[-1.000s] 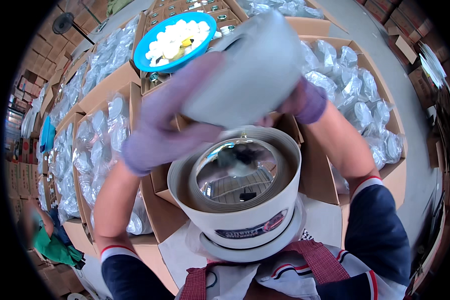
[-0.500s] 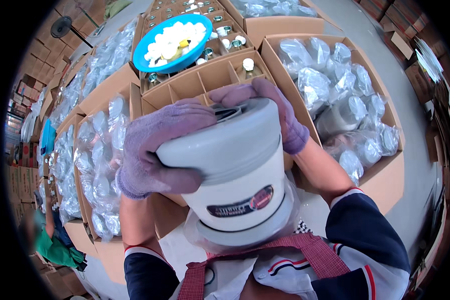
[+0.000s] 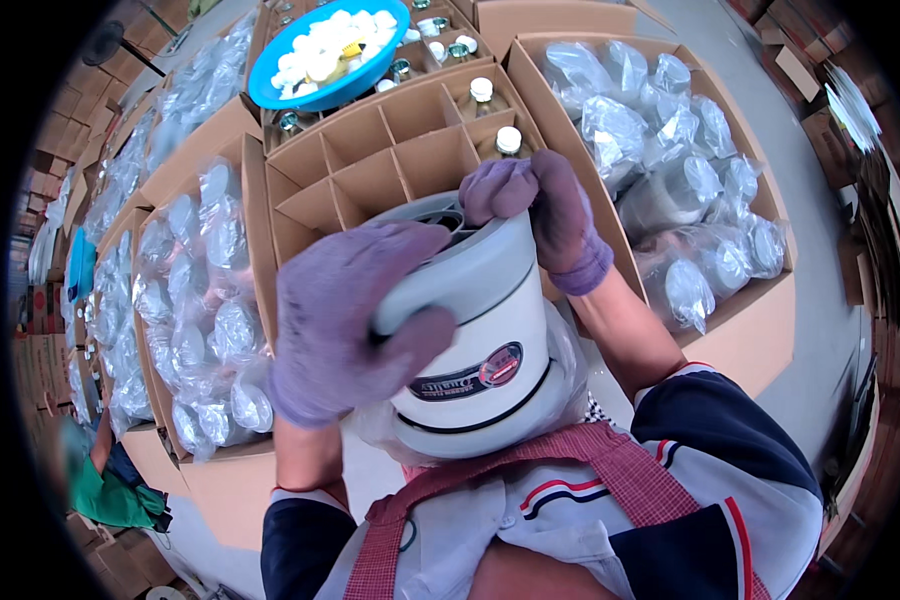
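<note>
A white-and-grey cylindrical vacuum flask (image 3: 485,350) is tilted against my chest, its grey lid end pointing away from me. Crumpled clear plastic wraps its lower end, and a dark oval label marks its side. My left hand (image 3: 355,300), in a purple knit glove, clasps the flask's left side with the thumb across the front and the fingers over the grey top. On the far right rim, the curled fingers of my gloved right hand (image 3: 530,205) grip the edge beside a round recess. Part of the top is hidden beneath the gloves.
Beyond the flask stands a divided carton (image 3: 370,150) with white-capped glass bottles (image 3: 508,142). A blue basin (image 3: 270,92) of white caps rests on bottles behind it. Cartons of plastic-wrapped clear cylinders flank both sides (image 3: 660,190). A person in green (image 3: 110,495) is at far left.
The flask's top has shifted slightly away and sits more upright in view, showing more carton cells. My left hand has slid right across its front; my right hand still grips the rim.
</note>
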`<state>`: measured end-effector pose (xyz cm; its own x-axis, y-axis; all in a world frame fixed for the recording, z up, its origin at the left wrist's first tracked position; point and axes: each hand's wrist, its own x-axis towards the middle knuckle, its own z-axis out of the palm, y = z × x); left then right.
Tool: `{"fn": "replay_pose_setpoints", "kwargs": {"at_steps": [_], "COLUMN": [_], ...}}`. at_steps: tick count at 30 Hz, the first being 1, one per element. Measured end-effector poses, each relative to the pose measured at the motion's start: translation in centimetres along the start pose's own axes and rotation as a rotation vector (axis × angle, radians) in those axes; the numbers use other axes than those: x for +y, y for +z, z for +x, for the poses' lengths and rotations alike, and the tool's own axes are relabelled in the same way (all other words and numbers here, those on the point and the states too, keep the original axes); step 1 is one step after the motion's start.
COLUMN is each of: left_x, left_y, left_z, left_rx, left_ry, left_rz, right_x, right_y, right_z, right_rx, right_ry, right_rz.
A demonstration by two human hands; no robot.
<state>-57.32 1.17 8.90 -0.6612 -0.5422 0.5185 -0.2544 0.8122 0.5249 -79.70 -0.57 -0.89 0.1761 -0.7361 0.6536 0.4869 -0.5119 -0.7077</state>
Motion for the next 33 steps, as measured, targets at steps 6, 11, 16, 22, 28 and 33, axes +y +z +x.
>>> {"fn": "replay_pose_setpoints", "kwargs": {"at_steps": [6, 11, 16, 22, 28, 33], "left_x": [-6.1, -2.2, -8.1, -4.6, 0.9, -5.4], "left_y": [-1.5, -0.5, -1.0, 0.2, 0.6, -0.3], "left_z": [-4.9, 0.1, -6.0, 0.1, 0.6, -1.7], "left_rx": [0.102, 0.169, 0.191, 0.162, 0.308, 0.251], "left_ry": [-0.095, -0.056, -0.417, 0.277, 0.048, 0.147], "left_rz": [-0.015, -0.091, -0.355, -0.279, -0.023, -0.581], "right_x": [-7.6, -3.7, -8.6, -5.4, -4.9, -4.1], "right_y": [7.2, 0.3, 6.6, -0.4, 2.4, 1.6], "right_z": [2.1, 3.1, 2.1, 0.7, 2.0, 2.1], "right_rx": [-0.051, 0.294, -0.086, 0.144, 0.352, 0.199], "right_ry": [0.035, 0.417, 0.042, 0.569, 0.540, 0.559], "right_rz": [-0.662, -0.299, -0.816, -0.119, -0.111, -0.355]}}
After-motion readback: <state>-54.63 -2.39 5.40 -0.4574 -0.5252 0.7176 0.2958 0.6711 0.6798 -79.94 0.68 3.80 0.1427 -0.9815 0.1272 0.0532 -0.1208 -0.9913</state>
